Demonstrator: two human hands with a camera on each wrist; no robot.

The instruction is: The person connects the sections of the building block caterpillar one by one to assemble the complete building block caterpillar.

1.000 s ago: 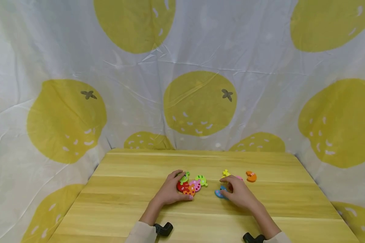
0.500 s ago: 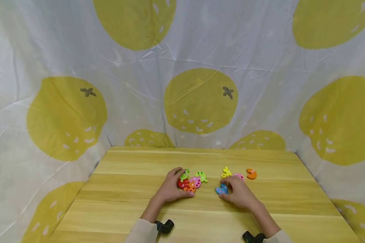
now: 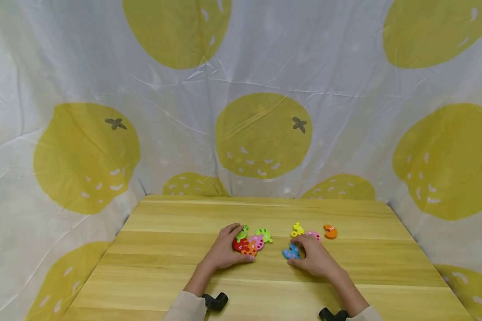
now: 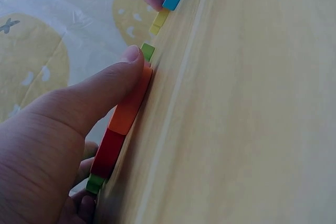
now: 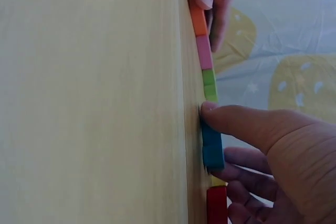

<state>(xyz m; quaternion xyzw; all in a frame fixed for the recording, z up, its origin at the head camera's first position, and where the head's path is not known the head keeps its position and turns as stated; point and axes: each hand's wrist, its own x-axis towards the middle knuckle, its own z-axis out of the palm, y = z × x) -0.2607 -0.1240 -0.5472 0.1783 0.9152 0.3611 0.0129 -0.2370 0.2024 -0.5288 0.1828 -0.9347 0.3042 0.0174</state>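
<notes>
Several joined caterpillar puzzle pieces lie on the wooden table: a green head point(image 3: 242, 233), a red piece point(image 3: 238, 244) marked 2, an orange piece point(image 3: 249, 249), a pink piece point(image 3: 257, 242) and a green striped piece point(image 3: 264, 235). My left hand point(image 3: 223, 250) grips this chain, thumb against the orange piece and fingers at the head. To the right, apart from the chain, my right hand point(image 3: 316, 256) pinches a blue puzzle piece point(image 3: 291, 252) with pink dots between thumb and fingers. In the right wrist view, a red piece point(image 5: 217, 204) sits beside my right fingers; the head view hides it.
Behind my right hand lie a yellow piece point(image 3: 297, 230), a partly covered pink piece point(image 3: 315, 235) and an orange piece point(image 3: 330, 231) marked 10. A lemon-print cloth point(image 3: 261, 147) hangs behind and beside the wooden table point(image 3: 184, 214).
My right thumb has shifted from over the blue piece to its near edge, and the piece has turned slightly, showing more of its face. My left hand stays on the chain.
</notes>
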